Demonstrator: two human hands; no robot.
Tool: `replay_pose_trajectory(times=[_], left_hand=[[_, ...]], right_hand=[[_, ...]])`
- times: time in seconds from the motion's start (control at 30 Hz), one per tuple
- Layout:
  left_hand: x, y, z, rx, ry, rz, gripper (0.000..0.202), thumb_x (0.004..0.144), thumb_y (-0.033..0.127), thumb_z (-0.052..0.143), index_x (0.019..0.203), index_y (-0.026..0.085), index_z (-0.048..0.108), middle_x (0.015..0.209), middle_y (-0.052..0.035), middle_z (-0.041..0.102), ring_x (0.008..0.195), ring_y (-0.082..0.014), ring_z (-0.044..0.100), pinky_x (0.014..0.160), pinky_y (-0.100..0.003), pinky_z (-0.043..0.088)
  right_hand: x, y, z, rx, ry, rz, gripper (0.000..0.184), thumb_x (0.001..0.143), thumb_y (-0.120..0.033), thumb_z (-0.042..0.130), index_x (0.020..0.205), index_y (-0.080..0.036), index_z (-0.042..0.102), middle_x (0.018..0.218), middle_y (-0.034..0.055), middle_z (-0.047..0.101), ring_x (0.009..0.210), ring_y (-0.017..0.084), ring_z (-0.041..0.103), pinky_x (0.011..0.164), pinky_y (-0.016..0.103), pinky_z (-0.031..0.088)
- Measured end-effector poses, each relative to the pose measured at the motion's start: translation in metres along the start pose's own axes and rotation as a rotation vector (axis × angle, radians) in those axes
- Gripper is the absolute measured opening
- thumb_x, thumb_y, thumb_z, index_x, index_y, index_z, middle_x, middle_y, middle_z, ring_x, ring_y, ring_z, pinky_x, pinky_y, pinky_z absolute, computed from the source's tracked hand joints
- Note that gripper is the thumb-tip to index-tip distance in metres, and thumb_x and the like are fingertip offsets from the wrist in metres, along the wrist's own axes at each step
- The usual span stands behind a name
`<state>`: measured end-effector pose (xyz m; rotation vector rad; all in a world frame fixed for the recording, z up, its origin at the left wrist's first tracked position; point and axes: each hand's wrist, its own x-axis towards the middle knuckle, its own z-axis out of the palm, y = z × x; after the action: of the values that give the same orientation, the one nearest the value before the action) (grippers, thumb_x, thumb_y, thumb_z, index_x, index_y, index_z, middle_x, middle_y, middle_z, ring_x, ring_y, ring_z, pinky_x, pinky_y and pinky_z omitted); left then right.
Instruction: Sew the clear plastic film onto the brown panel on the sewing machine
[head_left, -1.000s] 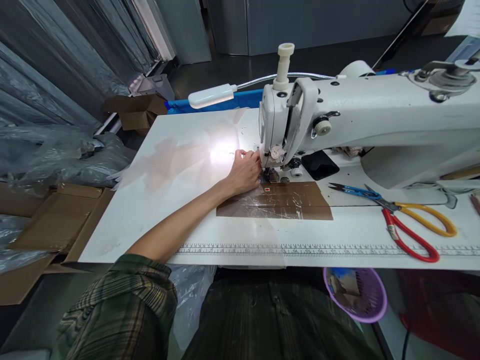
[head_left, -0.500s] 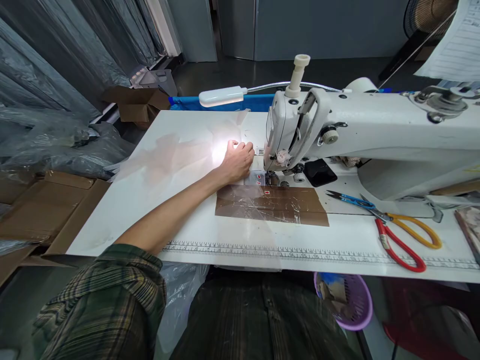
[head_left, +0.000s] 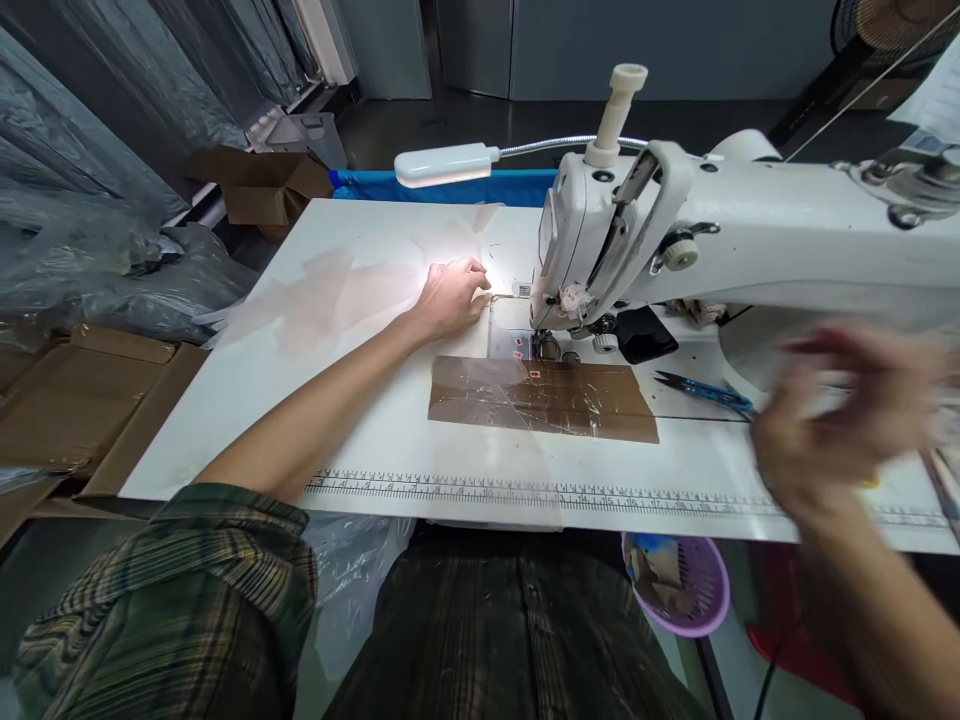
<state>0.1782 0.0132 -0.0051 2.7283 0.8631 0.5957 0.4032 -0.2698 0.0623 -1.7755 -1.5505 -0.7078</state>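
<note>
My left hand [head_left: 452, 297] rests on the table just left of the sewing machine's needle area, fingers curled and pressed together on the sheer pale pink fabric [head_left: 322, 300]. Beside it are the presser foot [head_left: 546, 345] and the metal needle plate [head_left: 512, 343]. My right hand [head_left: 840, 420] is in the air over the table's right side, below the machine arm. Motion smears its fingers, so I cannot see if it holds anything. Blue thread snips [head_left: 705, 390] lie to its left. It hides most of the scissors behind it.
The white sewing machine [head_left: 750, 230] fills the right side. Brown tape [head_left: 540, 400] covers the table in front of the needle. A printed ruler [head_left: 525, 493] follows the front edge. A lamp [head_left: 444, 165] hangs behind; a purple basket [head_left: 712, 600] stands below.
My right hand has come into view at the right, over the red and orange scissors. My left hand has slid a little left, away from the needle. The view has shifted slightly.
</note>
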Motion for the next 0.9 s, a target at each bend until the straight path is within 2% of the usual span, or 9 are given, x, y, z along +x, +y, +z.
replay_pose_trajectory(times=[0.07,0.13,0.23,0.33,0.43,0.53,0.63,0.77,0.9], left_hand=[[-0.012,0.009,-0.005,0.000,0.029,0.026,0.021,0.087,0.019,0.052,0.102,0.016,0.067,0.120,-0.0121,0.062,0.107,-0.0284,0.058,0.093,-0.047,0.038],[-0.028,0.023,-0.008,0.001,0.035,0.091,0.023,0.090,0.020,0.050,0.103,0.016,0.068,0.117,-0.0131,0.064,0.105,-0.0287,0.058,0.093,-0.049,0.039],[-0.053,0.045,-0.006,-0.011,-0.017,0.188,0.026,0.095,0.026,0.046,0.104,0.017,0.069,0.115,-0.0114,0.067,0.098,-0.0268,0.060,0.094,-0.051,0.037],[-0.067,0.059,0.000,-0.003,-0.084,0.239,0.033,0.098,0.032,0.042,0.118,0.019,0.065,0.125,-0.0110,0.064,0.107,-0.0286,0.059,0.098,-0.053,0.034],[-0.063,0.060,0.007,0.017,-0.105,0.264,0.038,0.098,0.033,0.040,0.127,0.019,0.060,0.133,-0.0122,0.060,0.118,-0.0317,0.054,0.104,-0.057,0.027],[-0.051,0.054,0.012,0.022,-0.122,0.297,0.040,0.099,0.032,0.038,0.128,0.016,0.059,0.127,-0.0138,0.063,0.118,-0.0324,0.054,0.108,-0.060,0.024],[-0.042,0.049,0.016,0.017,-0.114,0.320,0.039,0.099,0.032,0.037,0.126,0.017,0.060,0.124,-0.0133,0.063,0.117,-0.0314,0.054,0.109,-0.059,0.024],[-0.041,0.047,0.020,0.007,-0.098,0.318,0.037,0.099,0.032,0.035,0.124,0.019,0.060,0.126,-0.0119,0.062,0.119,-0.0305,0.053,0.110,-0.059,0.022],[-0.043,0.046,0.023,-0.015,-0.076,0.316,0.036,0.099,0.030,0.036,0.123,0.019,0.060,0.130,-0.0116,0.061,0.123,-0.0302,0.052,0.112,-0.059,0.021]], right_hand=[[-0.012,-0.025,0.028,0.127,-0.189,-0.182,0.030,0.095,-0.023,0.047,0.121,-0.017,0.060,0.101,0.0144,0.067,0.093,0.026,0.063,0.081,0.042,0.048],[-0.019,-0.049,0.056,0.216,-0.456,-0.264,0.034,0.093,-0.020,0.045,0.124,-0.017,0.060,0.106,0.0136,0.067,0.094,0.026,0.062,0.079,0.041,0.048],[-0.019,-0.068,0.084,0.190,-0.653,-0.333,0.036,0.095,-0.021,0.043,0.126,-0.016,0.061,0.117,0.0159,0.063,0.102,0.028,0.057,0.084,0.044,0.045],[-0.016,-0.069,0.091,0.130,-0.716,-0.345,0.034,0.095,-0.022,0.043,0.122,-0.017,0.064,0.117,0.0164,0.061,0.103,0.029,0.053,0.085,0.045,0.042],[-0.017,-0.066,0.090,0.105,-0.730,-0.279,0.034,0.096,-0.023,0.044,0.123,-0.018,0.064,0.117,0.0161,0.060,0.104,0.029,0.051,0.086,0.044,0.042],[-0.019,-0.068,0.090,0.052,-0.719,-0.205,0.036,0.097,-0.026,0.043,0.127,-0.018,0.062,0.118,0.0167,0.059,0.105,0.031,0.049,0.087,0.044,0.042],[-0.018,-0.073,0.090,-0.036,-0.730,-0.190,0.039,0.097,-0.028,0.041,0.131,-0.016,0.058,0.120,0.0185,0.057,0.102,0.032,0.049,0.085,0.045,0.041],[-0.014,-0.079,0.089,-0.131,-0.781,-0.201,0.041,0.098,-0.028,0.038,0.135,-0.017,0.053,0.125,0.0193,0.054,0.098,0.032,0.049,0.082,0.045,0.040],[-0.011,-0.085,0.089,-0.203,-0.829,-0.207,0.043,0.097,-0.026,0.038,0.137,-0.015,0.051,0.119,0.0205,0.056,0.095,0.033,0.049,0.078,0.045,0.039]])
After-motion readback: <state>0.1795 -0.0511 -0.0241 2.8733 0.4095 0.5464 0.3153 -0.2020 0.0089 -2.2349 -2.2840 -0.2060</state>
